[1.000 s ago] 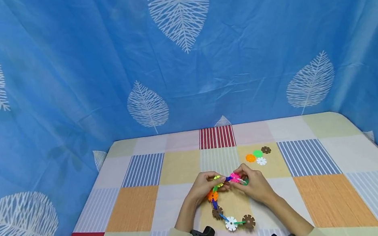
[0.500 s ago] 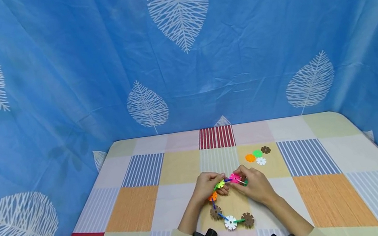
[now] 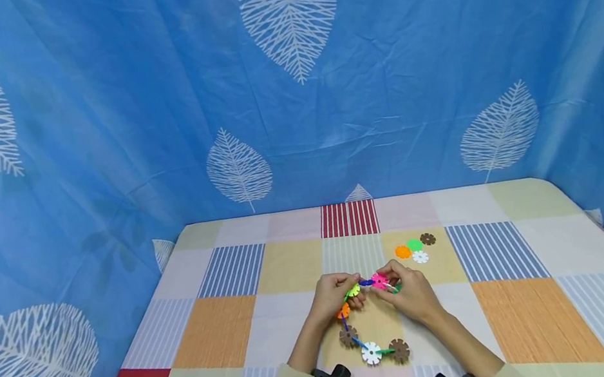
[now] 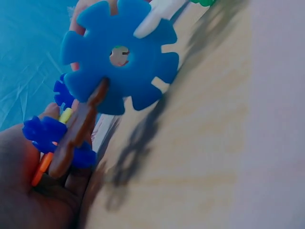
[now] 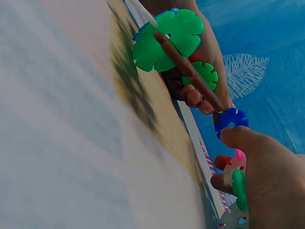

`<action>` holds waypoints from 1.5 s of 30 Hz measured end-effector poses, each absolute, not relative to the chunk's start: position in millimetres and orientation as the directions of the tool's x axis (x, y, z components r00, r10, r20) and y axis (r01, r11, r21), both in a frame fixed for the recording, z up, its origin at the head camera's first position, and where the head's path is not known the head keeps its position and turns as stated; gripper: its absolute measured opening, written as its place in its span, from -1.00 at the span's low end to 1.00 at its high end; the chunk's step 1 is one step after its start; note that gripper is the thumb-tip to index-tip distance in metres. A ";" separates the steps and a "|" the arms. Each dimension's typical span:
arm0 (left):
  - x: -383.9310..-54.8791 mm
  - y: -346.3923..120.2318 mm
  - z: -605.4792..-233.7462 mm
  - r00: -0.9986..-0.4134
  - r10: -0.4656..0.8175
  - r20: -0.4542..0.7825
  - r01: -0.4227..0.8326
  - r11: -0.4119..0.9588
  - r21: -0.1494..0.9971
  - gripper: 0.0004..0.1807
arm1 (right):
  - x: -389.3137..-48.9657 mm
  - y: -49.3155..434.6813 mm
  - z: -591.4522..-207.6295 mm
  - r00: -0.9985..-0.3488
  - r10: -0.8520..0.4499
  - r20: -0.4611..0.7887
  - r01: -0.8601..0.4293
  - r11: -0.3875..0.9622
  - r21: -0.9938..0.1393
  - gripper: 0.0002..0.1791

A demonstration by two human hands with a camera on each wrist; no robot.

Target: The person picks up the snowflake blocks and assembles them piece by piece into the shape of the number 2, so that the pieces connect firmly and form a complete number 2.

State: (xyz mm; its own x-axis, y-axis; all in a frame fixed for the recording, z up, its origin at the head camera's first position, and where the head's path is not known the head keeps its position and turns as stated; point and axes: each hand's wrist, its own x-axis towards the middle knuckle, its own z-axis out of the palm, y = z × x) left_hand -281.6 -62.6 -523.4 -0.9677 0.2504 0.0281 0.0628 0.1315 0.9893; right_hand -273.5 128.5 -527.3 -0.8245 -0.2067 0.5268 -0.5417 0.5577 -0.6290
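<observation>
A curved chain of notched plastic discs hangs between both hands. My left hand [image 3: 330,301] pinches the chain at its yellow disc [image 3: 355,289]. My right hand [image 3: 416,294] holds the pink disc [image 3: 379,280], with white and green pieces partly hidden by its fingers. A dark blue disc [image 5: 232,120] links the two held parts, near the right thumb. Below the left hand follow an orange disc [image 3: 344,310], a brown disc [image 3: 349,336], a white disc [image 3: 371,353] and an end brown disc [image 3: 399,350]. Close in the left wrist view is a blue disc [image 4: 138,71].
Loose discs lie beyond the right hand: orange [image 3: 403,252], green [image 3: 414,245], white [image 3: 420,257] and brown [image 3: 428,238]. A patchwork cloth covers the table [image 3: 298,319]. Blue leaf-print curtains [image 3: 383,104] stand behind and at the sides.
My left hand has shifted slightly right, and the yellow disc shows more clearly. The hanging part of the chain has swung a little. My right hand keeps its hold on the pink disc.
</observation>
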 end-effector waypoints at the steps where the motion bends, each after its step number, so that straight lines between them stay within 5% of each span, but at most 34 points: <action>1: -281.5 -62.4 -523.5 -0.968 0.250 0.027 0.060 0.128 0.990 -0.65 | -273.5 128.8 -527.5 -0.825 -0.209 0.525 -0.543 0.553 -0.632 -0.62; 24: -280.7 -64.0 -518.9 -0.959 0.283 0.005 0.025 0.070 0.997 -0.72 | -274.4 124.3 -527.1 -0.720 -0.283 0.634 -0.654 0.583 -0.482 -0.57; 29: -278.8 -62.1 -517.7 -0.966 0.257 0.000 0.012 0.044 0.999 -0.68 | -274.6 124.8 -526.9 -0.738 -0.276 0.615 -0.637 0.585 -0.502 -0.56; 39: -280.4 -65.1 -516.3 -0.928 0.355 -0.108 -0.143 -0.074 0.987 -0.64 | -275.1 128.6 -525.5 -0.721 -0.324 0.613 -0.653 0.613 -0.445 -0.73; 45: -281.7 -69.4 -517.9 -0.914 0.398 -0.077 -0.097 -0.029 0.995 -0.63 | -274.9 130.0 -524.4 -0.685 -0.341 0.644 -0.675 0.629 -0.385 -0.75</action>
